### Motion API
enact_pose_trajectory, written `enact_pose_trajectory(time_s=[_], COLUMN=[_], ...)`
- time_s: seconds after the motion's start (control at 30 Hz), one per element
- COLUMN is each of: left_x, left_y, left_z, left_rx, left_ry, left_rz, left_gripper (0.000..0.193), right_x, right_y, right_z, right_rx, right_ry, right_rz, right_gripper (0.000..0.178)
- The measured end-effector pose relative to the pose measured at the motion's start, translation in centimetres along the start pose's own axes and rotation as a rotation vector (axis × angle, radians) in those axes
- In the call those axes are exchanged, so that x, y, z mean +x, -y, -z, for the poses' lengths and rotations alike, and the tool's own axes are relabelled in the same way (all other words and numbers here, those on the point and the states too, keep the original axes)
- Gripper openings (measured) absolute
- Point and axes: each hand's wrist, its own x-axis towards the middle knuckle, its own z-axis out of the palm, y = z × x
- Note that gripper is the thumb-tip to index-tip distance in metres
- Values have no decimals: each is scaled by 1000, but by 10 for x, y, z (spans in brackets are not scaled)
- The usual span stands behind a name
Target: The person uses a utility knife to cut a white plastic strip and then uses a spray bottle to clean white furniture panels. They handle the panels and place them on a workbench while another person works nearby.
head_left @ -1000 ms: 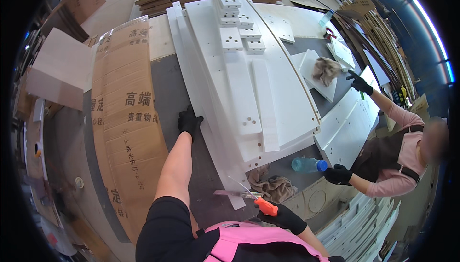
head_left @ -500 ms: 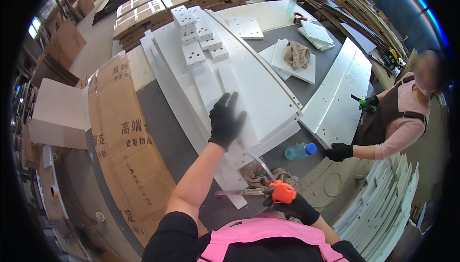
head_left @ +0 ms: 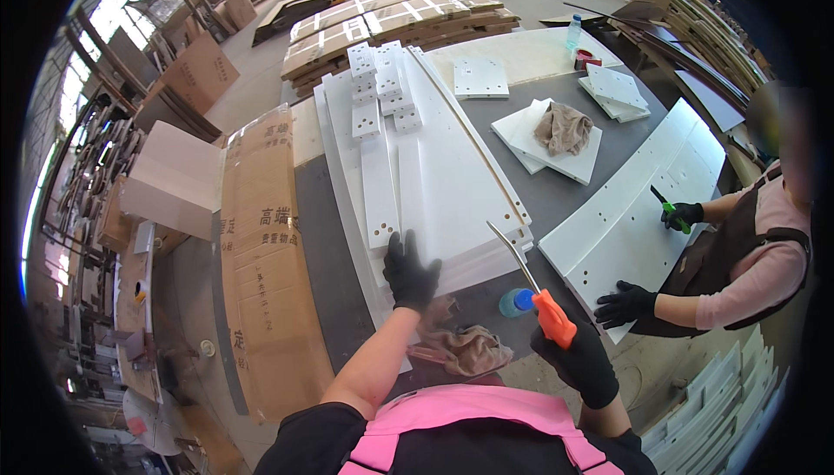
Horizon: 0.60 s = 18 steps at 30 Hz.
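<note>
My left hand (head_left: 412, 276), in a black glove, lies with fingers spread at the near end of a narrow white board (head_left: 377, 188). This board rests lengthwise on a stack of large white panels (head_left: 460, 171). A second narrow strip (head_left: 410, 184) runs beside it, and small white drilled blocks (head_left: 380, 79) are piled toward the far end. My right hand (head_left: 580, 360), also gloved in black, is closed around the orange handle of a tool with a long, thin metal shaft (head_left: 511, 242), slightly bent. Its tip points up and left, toward the panels' near right corner.
A crumpled brown cloth (head_left: 472, 351) and a blue-capped bottle (head_left: 517, 302) are near me. At right, a co-worker's gloved hands (head_left: 627, 303) are at another white panel (head_left: 643, 205), one holding a green-handled tool (head_left: 671, 208). Flattened cardboard (head_left: 265, 301) lies left; a cloth-topped panel pile (head_left: 573, 153) sits beyond.
My right hand has raised the orange-handled tool up and to the right, from beside the cloth. My left hand has shifted toward the board's near end. The view has turned slightly left.
</note>
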Motion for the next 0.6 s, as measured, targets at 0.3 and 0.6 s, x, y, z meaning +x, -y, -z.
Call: enact_pose_trajectory(time_s=[0.3, 0.6], left_x=[-10, -72], left_y=[-22, 33], left_z=[32, 117], left_rx=[-915, -1309], left_ry=[293, 534], left_rz=[431, 296], left_gripper=[83, 87], right_x=[17, -18], right_y=[-31, -18], right_z=[10, -17], right_rx=[-243, -247], right_ry=[-115, -54], right_rz=[25, 101], right_gripper=[34, 32])
